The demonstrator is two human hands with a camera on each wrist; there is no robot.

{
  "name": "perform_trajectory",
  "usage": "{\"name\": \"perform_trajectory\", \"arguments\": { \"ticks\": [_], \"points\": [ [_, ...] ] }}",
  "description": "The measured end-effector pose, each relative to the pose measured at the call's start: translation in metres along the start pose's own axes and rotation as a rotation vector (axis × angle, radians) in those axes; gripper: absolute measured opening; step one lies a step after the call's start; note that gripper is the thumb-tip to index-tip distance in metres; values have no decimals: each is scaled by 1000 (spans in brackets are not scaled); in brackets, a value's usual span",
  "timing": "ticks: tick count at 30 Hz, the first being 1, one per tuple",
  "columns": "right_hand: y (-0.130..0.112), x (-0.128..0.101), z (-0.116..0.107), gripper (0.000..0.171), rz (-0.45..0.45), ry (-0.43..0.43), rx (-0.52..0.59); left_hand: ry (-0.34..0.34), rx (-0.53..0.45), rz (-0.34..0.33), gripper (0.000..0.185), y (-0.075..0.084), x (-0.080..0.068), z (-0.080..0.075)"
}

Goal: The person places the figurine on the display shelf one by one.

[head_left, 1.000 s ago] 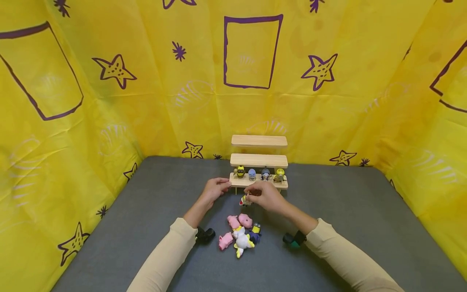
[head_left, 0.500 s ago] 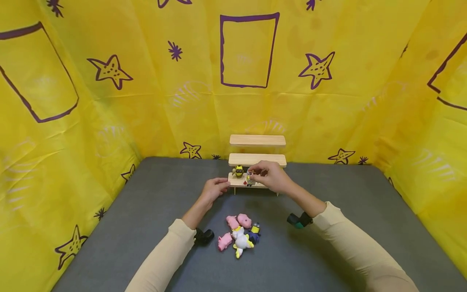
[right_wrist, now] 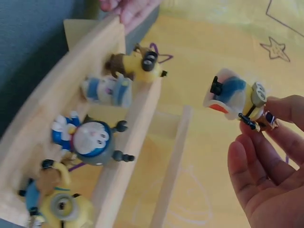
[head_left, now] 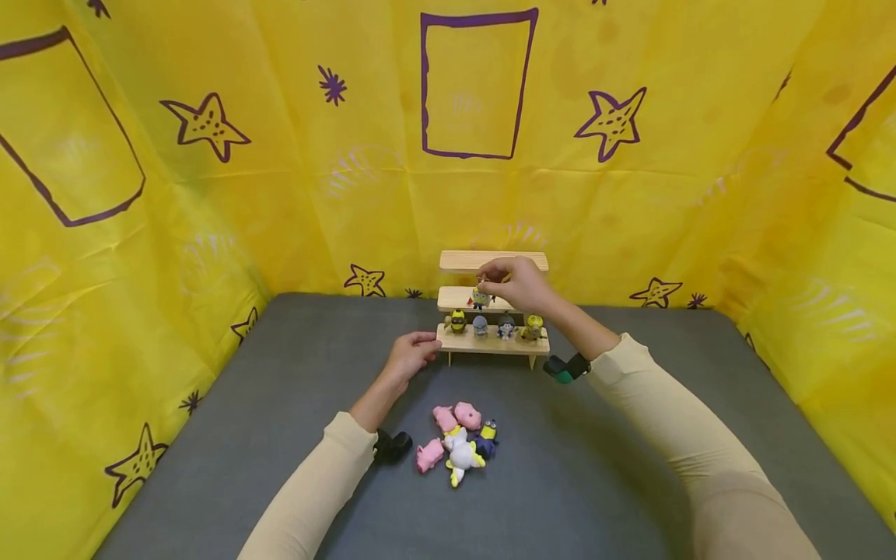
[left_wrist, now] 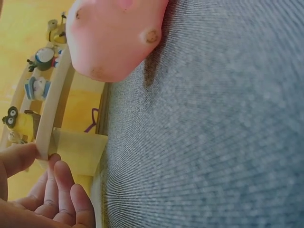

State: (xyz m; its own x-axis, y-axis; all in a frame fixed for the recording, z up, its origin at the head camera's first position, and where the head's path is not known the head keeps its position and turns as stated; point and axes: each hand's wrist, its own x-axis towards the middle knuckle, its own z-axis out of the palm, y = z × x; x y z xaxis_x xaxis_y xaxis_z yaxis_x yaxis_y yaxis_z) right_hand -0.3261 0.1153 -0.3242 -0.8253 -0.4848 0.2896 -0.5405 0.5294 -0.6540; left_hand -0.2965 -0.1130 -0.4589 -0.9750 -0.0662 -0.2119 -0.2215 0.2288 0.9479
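My left hand point(head_left: 409, 356) pinches the left end of the bottom tier of a three-tier wooden display stand point(head_left: 490, 348), thumb on top and fingers beneath. My right hand point(head_left: 521, 284) holds a small minion figurine point(right_wrist: 232, 97) by its head end, between thumb and fingertips. Its body is yellow with a white, blue and red outfit. In the head view it overlaps the middle tier point(head_left: 453, 295). A row of several figurines stands along the bottom tier, among them a yellow one with goggles point(head_left: 458, 320) and a pale blue one point(head_left: 479, 325).
On the dark grey table point(head_left: 315, 373) in front of the stand lie three pink pig toys point(head_left: 430, 455), a white and yellow toy point(head_left: 460, 457) and a minion in blue point(head_left: 486, 441). Yellow printed cloth point(head_left: 280, 194) rises behind and at both sides.
My right hand has carried the minion figurine up and away, from in front of the stand past the bottom tier to the middle tier. My left hand keeps its grip on the stand.
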Motion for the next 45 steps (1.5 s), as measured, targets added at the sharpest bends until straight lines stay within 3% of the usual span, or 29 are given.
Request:
{"name": "perform_trajectory", "arguments": {
  "ticks": [6, 20, 33, 45],
  "points": [
    [-3, 20, 2, 26, 58, -27, -7, -2, 22, 13, 34, 3, 1, 0],
    [6, 52, 27, 27, 74, -61, -43, -5, 41, 15, 33, 2, -1, -3],
    [21, 57, 44, 25, 62, -55, -95, -6, 37, 3, 32, 0, -1, 0],
    [17, 58, 46, 27, 47, -58, -98, -8, 40, -3, 33, 1, -2, -2]
  ]
}}
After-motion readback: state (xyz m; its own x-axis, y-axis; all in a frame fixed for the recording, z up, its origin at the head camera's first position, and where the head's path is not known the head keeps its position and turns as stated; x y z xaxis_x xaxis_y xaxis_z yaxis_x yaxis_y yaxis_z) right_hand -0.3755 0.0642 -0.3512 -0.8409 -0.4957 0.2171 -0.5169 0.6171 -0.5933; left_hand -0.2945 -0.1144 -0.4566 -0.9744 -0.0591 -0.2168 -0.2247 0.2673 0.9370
